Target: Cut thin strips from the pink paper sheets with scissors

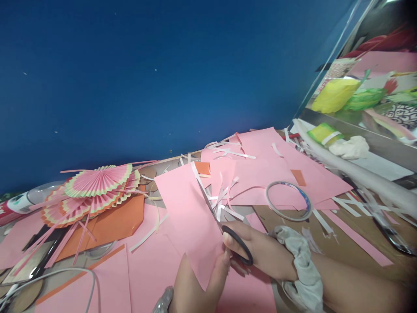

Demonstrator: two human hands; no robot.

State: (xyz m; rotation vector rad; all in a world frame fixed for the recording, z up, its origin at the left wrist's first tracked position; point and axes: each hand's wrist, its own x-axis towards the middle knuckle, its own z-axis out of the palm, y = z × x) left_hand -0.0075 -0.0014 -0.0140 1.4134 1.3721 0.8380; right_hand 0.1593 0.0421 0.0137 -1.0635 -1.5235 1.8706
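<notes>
My right hand [265, 252], with a pale green scrunchie [301, 265] at the wrist, is closed around the black handles of a pair of scissors [243, 245]. The blades reach up and left along the right edge of a pink sheet of paper [187, 208], where a narrow white-looking strip curls off near the top. At the sheet's lower edge, my left hand [195, 280] pinches the paper between thumb and fingers, close to the scissor handles. Other pink sheets [153, 269] lie beneath.
Folded paper fans [100, 187] lie at the left on an orange sheet [130, 219], near a bottle [32, 198]. A roll of tape [288, 200] sits at the right among paper strips [358, 237]. A blue wall [163, 78] closes off the back. A white cable [93, 278] curves at lower left.
</notes>
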